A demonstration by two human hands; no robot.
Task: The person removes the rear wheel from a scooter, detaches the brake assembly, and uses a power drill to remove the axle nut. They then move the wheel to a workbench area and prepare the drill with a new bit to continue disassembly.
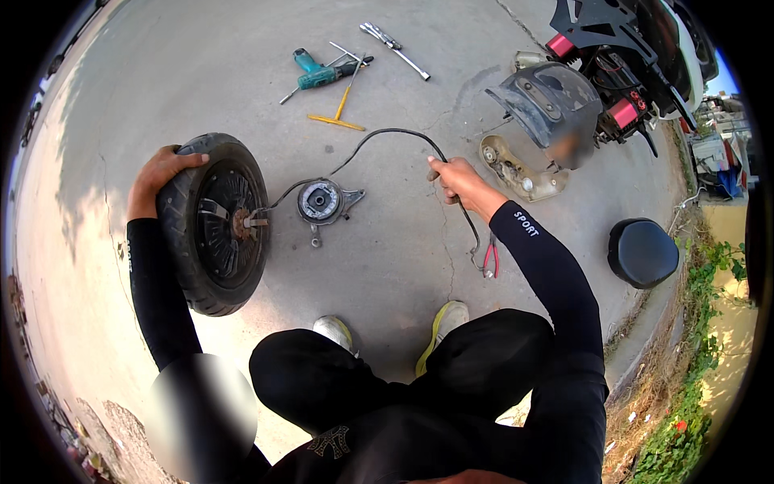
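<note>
My left hand grips the upper left of a black-tyred wheel standing at the left, its spoked hub and axle facing inward. My right hand is closed on a black cable, which loops from the wheel's axle across the ground. Between my hands lies a round metal brake plate with a short arm. Just below my right hand, red-handled pliers lie by the cable's end.
A teal drill, yellow T-handle wrench and metal wrenches lie ahead. A partly dismantled scooter, grey mudguard and metal bracket are upper right. A black box sits near plants at right.
</note>
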